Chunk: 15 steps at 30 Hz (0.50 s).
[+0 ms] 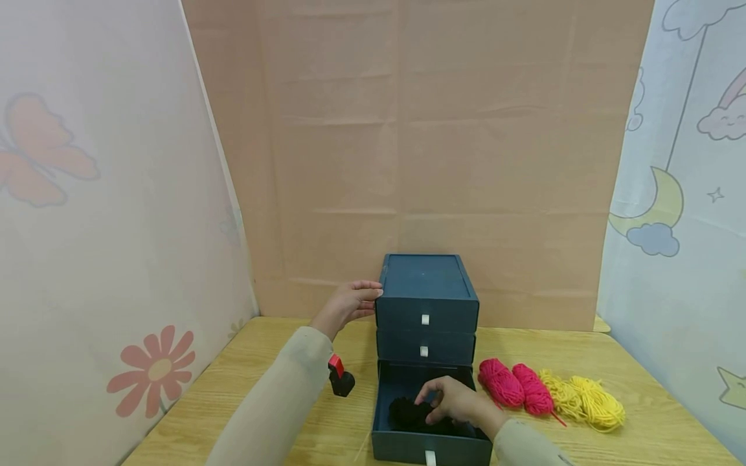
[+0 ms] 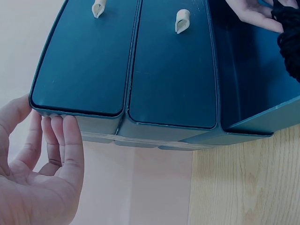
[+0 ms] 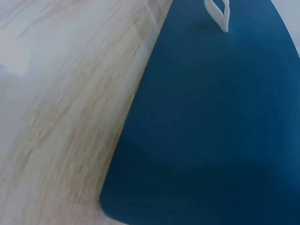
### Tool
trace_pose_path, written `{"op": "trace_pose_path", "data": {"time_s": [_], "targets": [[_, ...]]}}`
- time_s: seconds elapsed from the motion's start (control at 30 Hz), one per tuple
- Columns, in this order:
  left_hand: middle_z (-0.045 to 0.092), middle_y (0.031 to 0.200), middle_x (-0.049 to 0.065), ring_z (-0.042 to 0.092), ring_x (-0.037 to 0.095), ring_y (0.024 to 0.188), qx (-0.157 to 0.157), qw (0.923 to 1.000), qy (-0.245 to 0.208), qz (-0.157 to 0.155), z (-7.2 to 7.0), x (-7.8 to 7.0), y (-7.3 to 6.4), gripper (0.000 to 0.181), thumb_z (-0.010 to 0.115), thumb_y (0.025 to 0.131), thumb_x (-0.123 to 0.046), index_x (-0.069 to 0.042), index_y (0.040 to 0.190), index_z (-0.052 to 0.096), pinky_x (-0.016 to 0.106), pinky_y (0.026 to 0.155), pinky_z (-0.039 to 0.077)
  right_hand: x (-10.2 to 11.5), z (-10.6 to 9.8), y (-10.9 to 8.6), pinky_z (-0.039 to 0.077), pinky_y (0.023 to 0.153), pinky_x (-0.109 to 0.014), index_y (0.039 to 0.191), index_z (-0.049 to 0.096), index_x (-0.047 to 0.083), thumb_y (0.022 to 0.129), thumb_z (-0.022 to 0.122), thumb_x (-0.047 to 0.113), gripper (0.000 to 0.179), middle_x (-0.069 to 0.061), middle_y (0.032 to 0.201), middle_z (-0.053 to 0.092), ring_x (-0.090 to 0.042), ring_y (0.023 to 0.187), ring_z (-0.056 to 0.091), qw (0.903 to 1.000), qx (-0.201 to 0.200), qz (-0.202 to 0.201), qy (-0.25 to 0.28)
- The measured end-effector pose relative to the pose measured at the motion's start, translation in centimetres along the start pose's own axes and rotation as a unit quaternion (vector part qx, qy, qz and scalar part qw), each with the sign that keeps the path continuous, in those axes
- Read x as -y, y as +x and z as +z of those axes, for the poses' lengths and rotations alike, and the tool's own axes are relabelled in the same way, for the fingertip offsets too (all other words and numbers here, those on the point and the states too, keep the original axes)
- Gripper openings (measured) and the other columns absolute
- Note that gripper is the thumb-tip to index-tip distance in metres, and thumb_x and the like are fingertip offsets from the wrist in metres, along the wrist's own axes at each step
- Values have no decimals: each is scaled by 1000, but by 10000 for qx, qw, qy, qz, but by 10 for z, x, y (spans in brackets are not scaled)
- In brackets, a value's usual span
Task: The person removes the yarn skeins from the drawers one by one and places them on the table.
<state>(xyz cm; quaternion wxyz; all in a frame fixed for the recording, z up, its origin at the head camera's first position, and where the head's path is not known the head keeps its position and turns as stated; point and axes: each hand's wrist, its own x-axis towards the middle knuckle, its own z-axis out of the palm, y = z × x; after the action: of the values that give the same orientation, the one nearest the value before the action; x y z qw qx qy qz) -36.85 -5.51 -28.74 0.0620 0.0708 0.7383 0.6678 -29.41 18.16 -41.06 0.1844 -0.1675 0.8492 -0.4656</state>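
Observation:
A dark blue drawer unit (image 1: pixel 428 278) stands on the table with its bottom drawer (image 1: pixel 396 445) pulled out. My left hand (image 1: pixel 352 301) touches the unit's upper left side; in the left wrist view, its extended fingertips rest along the top drawer's edge. Over the pulled-out drawer, my right hand (image 1: pixel 460 402) has its fingers and thumb bent round a bundle of black yarn (image 1: pixel 402 413). Part of that yarn (image 2: pixel 290 44) shows at the left wrist view's right edge. Only the drawer's front (image 3: pixel 201 117) fills much of the right wrist view; the hand is hidden there.
Right of the unit lie two pink yarn skeins (image 1: pixel 501 383) and yellow yarn bundles (image 1: pixel 597 404) on the wooden table (image 1: pixel 653 388). The upper drawers (image 1: pixel 399 346) are closed. A brown backdrop (image 1: pixel 326 162) stands behind, with printed walls on both sides.

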Motion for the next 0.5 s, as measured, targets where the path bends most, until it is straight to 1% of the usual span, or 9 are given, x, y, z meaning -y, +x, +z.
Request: {"op": "trace_pose_path", "data": {"time_s": [0.1,0.23,0.3,0.37,0.5], "targets": [[60,108,9,59,21,86,3,10000,8,4,0,0,0,26,63,88,-18,-9,112,64,34,83,51,1,-1,-2,33,44,-21,97,67,7,76,69,-5,24,-6,78,59,-15,61,46,9999,-77,-92,31],[61,105,8,59,21,84,17,10000,-22,18,0,1,0,26,64,87,-19,-9,111,64,36,85,50,1,-3,-3,41,50,-26,98,67,6,76,71,-2,23,-6,84,60,-17,70,53,9987,-309,-386,-110],[61,104,8,58,21,83,25,10000,-46,33,0,1,-1,26,65,87,-20,-9,111,64,37,86,49,2,-5,-3,43,53,-28,98,67,6,75,72,-1,24,-6,85,60,-17,73,53,9975,-433,-533,-158],[61,104,8,58,21,83,22,10000,-57,44,0,1,-1,27,65,87,-20,-9,111,64,38,87,48,4,-7,-3,44,54,-29,98,67,5,75,72,-1,25,-7,86,61,-18,74,53,9969,-489,-607,-51],[61,104,8,58,21,84,14,10000,-78,40,0,1,-1,27,65,87,-20,-9,111,64,39,89,48,10,-12,-6,49,60,-31,101,66,4,77,71,0,25,-10,92,62,-19,76,55,9952,-570,-777,186]]}}
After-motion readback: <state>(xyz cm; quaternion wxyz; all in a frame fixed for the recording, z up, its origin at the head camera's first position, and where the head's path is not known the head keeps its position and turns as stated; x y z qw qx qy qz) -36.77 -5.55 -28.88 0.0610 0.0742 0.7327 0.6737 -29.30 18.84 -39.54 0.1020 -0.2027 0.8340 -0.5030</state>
